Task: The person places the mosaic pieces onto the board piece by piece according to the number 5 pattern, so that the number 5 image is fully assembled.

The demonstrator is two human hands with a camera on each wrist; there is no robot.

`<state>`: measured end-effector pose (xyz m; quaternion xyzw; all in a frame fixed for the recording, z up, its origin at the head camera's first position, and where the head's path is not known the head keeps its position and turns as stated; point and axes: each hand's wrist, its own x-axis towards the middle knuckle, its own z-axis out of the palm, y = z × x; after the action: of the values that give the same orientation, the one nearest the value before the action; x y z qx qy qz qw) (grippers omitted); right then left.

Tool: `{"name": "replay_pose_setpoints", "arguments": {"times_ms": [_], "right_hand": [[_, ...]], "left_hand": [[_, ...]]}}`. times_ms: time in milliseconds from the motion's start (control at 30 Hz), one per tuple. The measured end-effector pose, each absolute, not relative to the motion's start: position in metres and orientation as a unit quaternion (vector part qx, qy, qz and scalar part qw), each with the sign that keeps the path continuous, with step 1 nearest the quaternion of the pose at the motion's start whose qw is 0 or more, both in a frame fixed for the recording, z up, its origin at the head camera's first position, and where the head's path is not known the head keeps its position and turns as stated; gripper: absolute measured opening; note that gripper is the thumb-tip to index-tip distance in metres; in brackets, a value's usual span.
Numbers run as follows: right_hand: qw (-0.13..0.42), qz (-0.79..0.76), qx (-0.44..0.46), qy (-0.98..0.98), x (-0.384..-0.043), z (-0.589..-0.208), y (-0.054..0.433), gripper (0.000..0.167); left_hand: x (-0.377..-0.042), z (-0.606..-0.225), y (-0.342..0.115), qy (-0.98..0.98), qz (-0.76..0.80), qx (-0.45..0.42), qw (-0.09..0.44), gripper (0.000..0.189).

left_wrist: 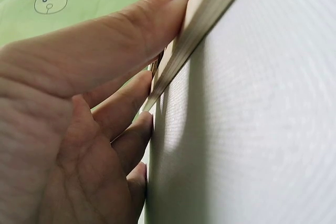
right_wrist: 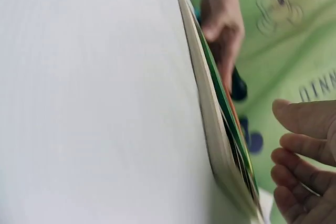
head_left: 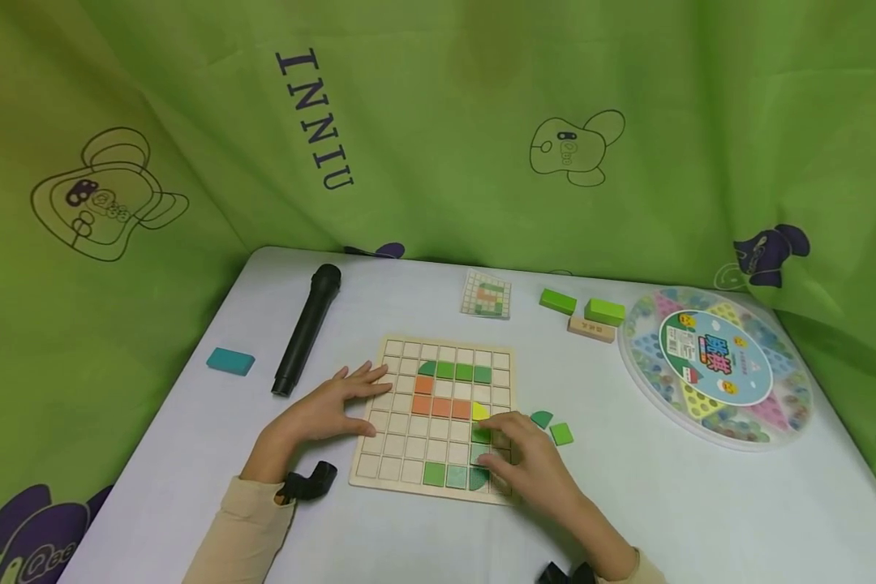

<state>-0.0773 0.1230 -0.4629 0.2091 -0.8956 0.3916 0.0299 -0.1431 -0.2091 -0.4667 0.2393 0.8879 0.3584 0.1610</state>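
A square wooden grid board (head_left: 401, 446) lies on the table, with green, orange and yellow tiles in some of its squares. My left hand (head_left: 336, 410) rests at the board's left edge, fingers spread and thumb tip on the rim; the left wrist view shows the thumb (left_wrist: 121, 40) against the wooden side. Over the lower right squares hovers my right hand (head_left: 529, 462), its fingertips close by a green tile (head_left: 480, 435) and below the yellow tile (head_left: 479, 411). Between its loosely bent fingers (right_wrist: 302, 169) nothing shows in the right wrist view.
Right of the board lie a dark green quarter-round tile (head_left: 542, 418) and a light green square tile (head_left: 561, 434). A pattern card (head_left: 486, 294), several blocks (head_left: 604, 311) and a round game box (head_left: 715, 369) stand farther back. A black microphone (head_left: 307, 328) and teal block (head_left: 230, 361) lie left.
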Motion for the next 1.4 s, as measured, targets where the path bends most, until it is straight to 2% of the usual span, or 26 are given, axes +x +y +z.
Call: {"name": "replay_pose_setpoints", "arguments": {"times_ms": [267, 433, 600, 933, 1267, 1400], "right_hand": [[0.063, 0.353, 0.113, -0.927, -0.092, -0.472, 0.17, 0.042], [0.069, 0.336, 0.081, -0.936, -0.095, -0.477, 0.183, 0.038], [0.065, 0.329, 0.083, -0.938, -0.097, -0.477, 0.184, 0.034], [0.092, 0.303, 0.109, -0.942, -0.097, -0.481, 0.184, 0.027], [0.169, 0.272, 0.14, -0.937, -0.099, -0.485, 0.185, 0.013], [0.194, 0.256, 0.151, -0.935, -0.101, -0.486, 0.185, 0.016]], "left_hand": [[-0.143, -0.468, -0.208, 0.887, 0.36, 0.238, 0.165, 0.074], [-0.143, -0.469, -0.208, 0.887, 0.359, 0.24, 0.164, 0.074], [-0.144, -0.468, -0.208, 0.887, 0.357, 0.244, 0.159, 0.074], [-0.145, -0.467, -0.209, 0.888, 0.356, 0.244, 0.16, 0.074], [-0.145, -0.468, -0.209, 0.887, 0.357, 0.243, 0.162, 0.074], [-0.145, -0.469, -0.21, 0.887, 0.359, 0.242, 0.163, 0.074]]}}
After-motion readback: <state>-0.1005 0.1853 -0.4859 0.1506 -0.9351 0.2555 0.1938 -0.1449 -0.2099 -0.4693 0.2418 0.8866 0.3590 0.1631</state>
